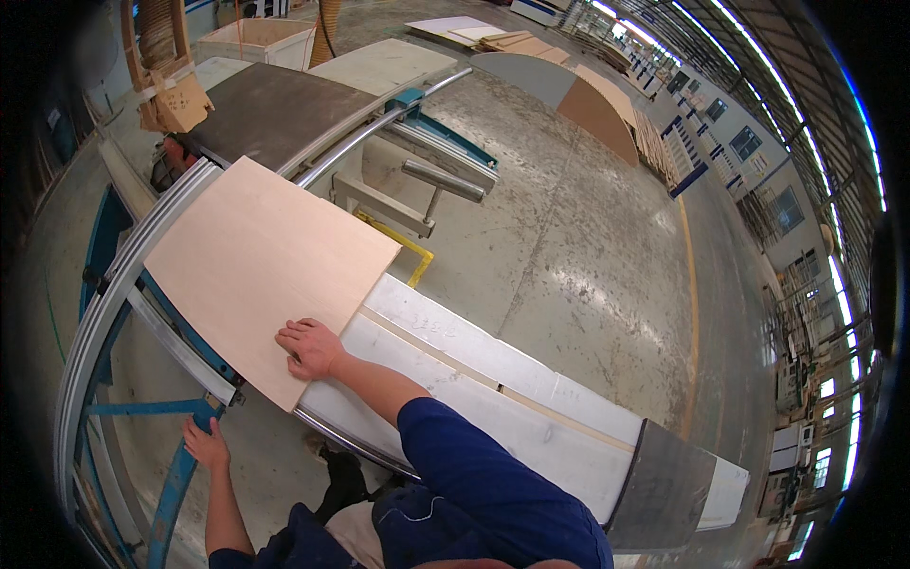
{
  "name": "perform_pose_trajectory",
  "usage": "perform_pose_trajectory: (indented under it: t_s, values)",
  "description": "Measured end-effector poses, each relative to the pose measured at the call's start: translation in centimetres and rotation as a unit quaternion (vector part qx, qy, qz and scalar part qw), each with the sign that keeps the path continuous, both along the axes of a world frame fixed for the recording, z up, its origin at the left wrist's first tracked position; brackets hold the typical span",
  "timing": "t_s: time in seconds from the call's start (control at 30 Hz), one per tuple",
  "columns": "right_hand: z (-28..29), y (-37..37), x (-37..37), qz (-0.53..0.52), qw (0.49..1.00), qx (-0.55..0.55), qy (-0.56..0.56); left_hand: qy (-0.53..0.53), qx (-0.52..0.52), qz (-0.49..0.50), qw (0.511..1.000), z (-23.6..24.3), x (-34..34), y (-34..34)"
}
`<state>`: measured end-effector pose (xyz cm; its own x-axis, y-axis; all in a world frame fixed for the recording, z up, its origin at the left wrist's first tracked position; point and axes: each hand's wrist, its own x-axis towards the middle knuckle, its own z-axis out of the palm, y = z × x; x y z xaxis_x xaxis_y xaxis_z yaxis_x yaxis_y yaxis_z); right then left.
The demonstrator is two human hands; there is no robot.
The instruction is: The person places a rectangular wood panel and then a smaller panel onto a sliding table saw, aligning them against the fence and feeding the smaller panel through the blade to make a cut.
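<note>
A pale rectangular wooden board lies on the sliding table of a panel saw, its right part over the white table section. My right hand rests on the board near its front edge, fingers apart and slightly bent. Lower left, my left hand is at the blue metal strut of the support frame, thumb apart from the fingers; whether it touches the strut is hard to tell. A long aluminium fence rail runs along the board's left side.
Behind stand a dark machine bed, steel bars and a yellow bracket. A white bin is at back left. Stacked panels and blue railings line the grey concrete floor.
</note>
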<state>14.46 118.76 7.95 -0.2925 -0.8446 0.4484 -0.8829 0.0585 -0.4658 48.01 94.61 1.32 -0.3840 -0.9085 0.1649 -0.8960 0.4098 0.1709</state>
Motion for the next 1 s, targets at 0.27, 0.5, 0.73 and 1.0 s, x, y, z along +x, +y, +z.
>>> perform_pose_trajectory:
  t_s: [0.27,0.5,0.73,1.0]
  values:
    - [0.5,0.0,-0.1,0.012,0.999,0.033,0.000,-0.082,0.167,0.013,0.982,1.0,-2.5,-2.3]
    - [0.3,-0.1,-0.2,0.016,0.999,0.042,0.012,-0.187,0.254,0.019,0.949,1.9,-4.1,-3.4]
    - [0.8,-0.1,-0.2,0.024,0.997,0.072,0.003,-0.269,0.295,0.019,0.917,2.6,-4.9,-4.8]
    - [1.0,-0.1,-0.2,0.021,0.997,0.077,0.003,-0.332,0.312,0.017,0.890,2.7,-5.6,-5.6]
